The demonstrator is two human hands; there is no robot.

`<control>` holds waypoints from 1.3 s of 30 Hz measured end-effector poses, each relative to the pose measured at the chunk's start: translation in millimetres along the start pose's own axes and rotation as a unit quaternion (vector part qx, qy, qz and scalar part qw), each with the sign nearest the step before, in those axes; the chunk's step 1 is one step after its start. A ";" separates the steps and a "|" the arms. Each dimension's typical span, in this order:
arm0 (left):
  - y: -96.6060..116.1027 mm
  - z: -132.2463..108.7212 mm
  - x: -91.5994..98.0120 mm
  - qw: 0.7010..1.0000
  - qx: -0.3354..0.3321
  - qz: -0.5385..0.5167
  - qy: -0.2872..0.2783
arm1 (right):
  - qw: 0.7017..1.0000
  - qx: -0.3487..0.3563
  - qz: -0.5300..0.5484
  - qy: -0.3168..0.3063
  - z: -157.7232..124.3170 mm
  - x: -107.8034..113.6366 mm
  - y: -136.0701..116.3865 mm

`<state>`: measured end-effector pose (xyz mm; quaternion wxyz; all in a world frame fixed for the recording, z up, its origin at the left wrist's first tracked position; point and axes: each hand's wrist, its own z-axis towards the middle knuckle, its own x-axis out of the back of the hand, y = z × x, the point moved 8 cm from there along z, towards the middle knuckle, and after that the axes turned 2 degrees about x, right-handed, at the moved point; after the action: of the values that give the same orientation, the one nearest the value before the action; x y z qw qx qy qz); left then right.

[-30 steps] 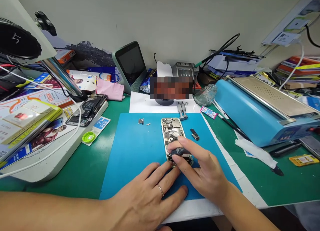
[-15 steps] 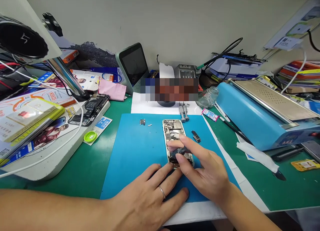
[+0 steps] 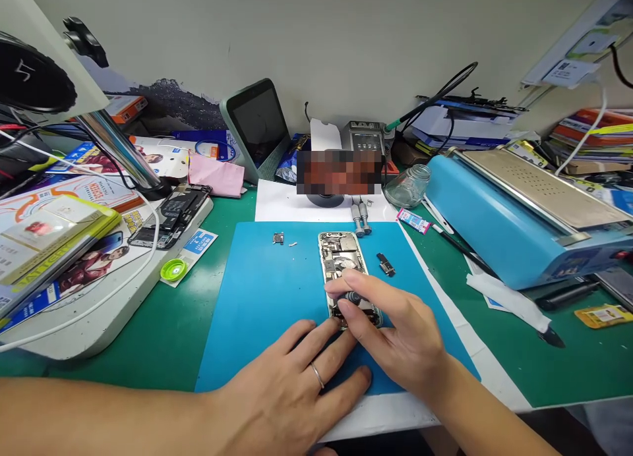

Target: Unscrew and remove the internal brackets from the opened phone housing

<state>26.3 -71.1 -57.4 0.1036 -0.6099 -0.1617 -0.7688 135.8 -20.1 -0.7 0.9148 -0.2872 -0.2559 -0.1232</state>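
Note:
An opened phone (image 3: 341,245), its inner parts bare, lies on a blue mat (image 3: 257,298). My right hand (image 3: 405,317) pinches a small dark screwdriver (image 3: 352,298) between thumb and fingers over the phone's lower half; the tip is hidden. Flat and with fingers spread, my left hand (image 3: 291,383) rests on the mat, its fingertips at the phone's near end. Left of the phone are a small metal part (image 3: 278,238) and a tiny light piece (image 3: 293,244). To its right sits a dark phone part (image 3: 386,265).
Two grey screwdrivers (image 3: 361,217) stand behind the phone, near a glass jar (image 3: 408,184). A blue machine (image 3: 494,225) occupies the right side. At left, another opened phone (image 3: 171,215) lies on a white base (image 3: 113,311), with a green cap (image 3: 173,269) nearby.
The screwdriver has gone from slanting rightward to standing more upright, its top pointing more toward me. My right fingers have shifted slightly; my left hand keeps its place. The view has moved a little.

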 end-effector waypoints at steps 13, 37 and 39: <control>1.2 -1.4 -7.3 1.000 0.002 0.009 -0.011 | 0.998 0.039 -0.045 0.018 -1.2 -1.7 -3.7; 1.3 -1.1 -9.5 0.999 0.001 -0.001 -0.033 | 0.995 0.039 -0.085 0.030 -5.0 0.1 -5.4; 1.1 -1.3 -9.5 0.999 0.002 -0.001 -0.032 | 0.995 0.049 -0.085 0.032 -6.3 -0.4 -5.5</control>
<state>27.7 -72.9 -66.8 0.0989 -0.6336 -0.1669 -0.7490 136.0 -28.2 -2.8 0.9219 -0.2149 -0.2556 -0.1965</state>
